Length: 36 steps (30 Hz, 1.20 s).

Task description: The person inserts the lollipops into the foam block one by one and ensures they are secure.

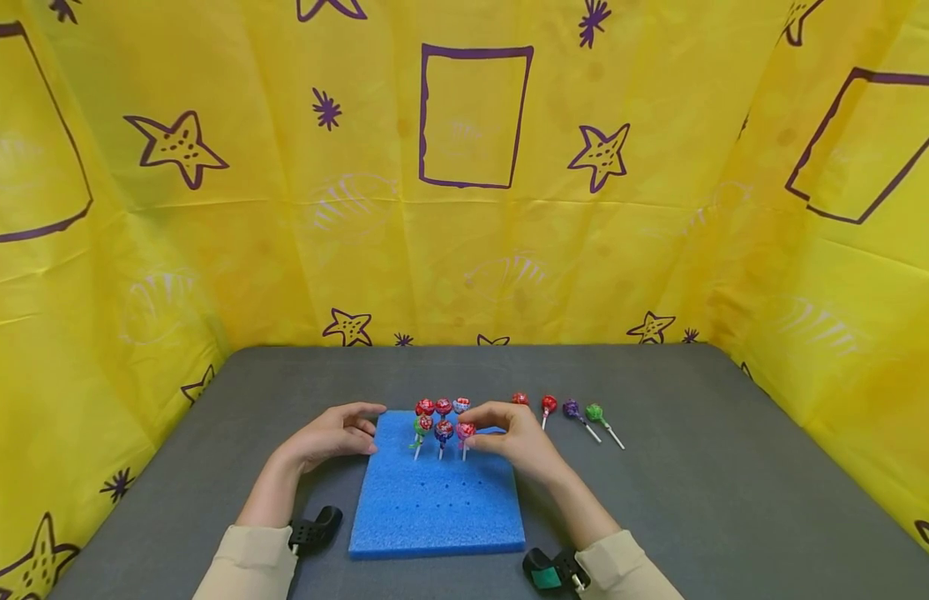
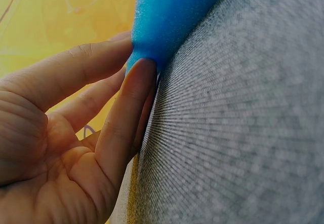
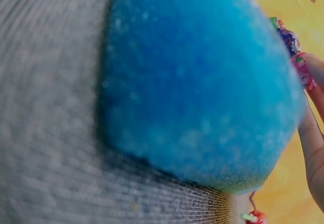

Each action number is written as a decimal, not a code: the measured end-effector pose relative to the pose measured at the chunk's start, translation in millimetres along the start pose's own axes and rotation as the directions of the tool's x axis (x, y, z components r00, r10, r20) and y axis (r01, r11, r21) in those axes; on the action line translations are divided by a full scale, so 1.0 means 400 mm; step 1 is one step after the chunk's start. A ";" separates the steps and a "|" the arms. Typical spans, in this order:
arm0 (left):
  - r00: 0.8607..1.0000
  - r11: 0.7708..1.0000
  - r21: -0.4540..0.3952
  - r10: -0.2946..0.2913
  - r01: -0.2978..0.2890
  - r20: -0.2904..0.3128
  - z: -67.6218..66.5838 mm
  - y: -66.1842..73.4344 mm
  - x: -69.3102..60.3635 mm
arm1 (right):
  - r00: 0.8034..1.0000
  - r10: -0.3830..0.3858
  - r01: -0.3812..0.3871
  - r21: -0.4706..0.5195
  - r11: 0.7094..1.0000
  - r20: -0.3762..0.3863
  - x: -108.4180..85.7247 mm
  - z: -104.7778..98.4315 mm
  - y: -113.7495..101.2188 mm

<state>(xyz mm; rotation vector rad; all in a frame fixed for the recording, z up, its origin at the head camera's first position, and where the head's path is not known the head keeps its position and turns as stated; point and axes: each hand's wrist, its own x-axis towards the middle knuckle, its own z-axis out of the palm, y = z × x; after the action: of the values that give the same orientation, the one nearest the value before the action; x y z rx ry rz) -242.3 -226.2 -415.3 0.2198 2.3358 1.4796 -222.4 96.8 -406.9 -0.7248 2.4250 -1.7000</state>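
Observation:
My right hand [image 1: 512, 433] pinches a pink lollipop [image 1: 466, 430] that stands upright at the right end of the front row on a blue foam board [image 1: 434, 533]. Beside it in that row are a dark blue lollipop [image 1: 444, 431] and a green and red lollipop [image 1: 423, 423]. Behind them stand two red lollipops [image 1: 425, 407] and a pale blue and red lollipop [image 1: 462, 405]. Fingertips of my left hand [image 1: 337, 433] touch the board's left edge; the left wrist view shows the fingers [image 2: 124, 112] against its side. Foam hides much of the right wrist view.
To the board's right, a purple lollipop [image 1: 571, 408], a green lollipop [image 1: 595, 413] and a red lollipop [image 1: 549, 404] lie on the grey table [image 1: 704, 500]. Another red lollipop [image 1: 520, 398] is partly hidden behind my right hand. Yellow patterned cloth [image 1: 471, 250] surrounds the table's back and sides.

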 end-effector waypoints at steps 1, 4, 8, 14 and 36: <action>1.000 1.000 -0.005 -0.005 0.005 -0.005 0.000 0.000 0.000 | 1.000 -0.003 0.003 0.000 1.000 0.000 0.000 0.000 -0.001; 1.000 1.000 -0.002 -0.002 0.002 -0.008 -0.002 -0.001 0.000 | 1.000 -0.013 0.013 0.004 1.000 0.001 0.001 -0.002 -0.002; 1.000 1.000 -0.002 0.002 -0.002 -0.011 -0.003 -0.001 0.000 | 1.000 -0.012 0.012 0.011 1.000 0.000 0.001 -0.004 -0.004; 1.000 1.000 0.001 0.002 -0.002 -0.011 -0.003 -0.001 0.001 | 1.000 -0.015 0.015 0.029 0.999 0.000 0.003 -0.011 -0.004; 1.000 1.000 0.004 0.006 -0.006 -0.001 -0.006 -0.005 0.001 | 0.993 0.038 -0.035 0.026 0.999 -0.114 0.002 -0.066 0.003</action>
<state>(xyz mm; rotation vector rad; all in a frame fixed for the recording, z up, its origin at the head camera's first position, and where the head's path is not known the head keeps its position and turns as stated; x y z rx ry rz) -243.5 -228.8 -416.3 0.2280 2.3407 1.4789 -232.5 119.6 -397.8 -0.5916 2.4704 -1.8004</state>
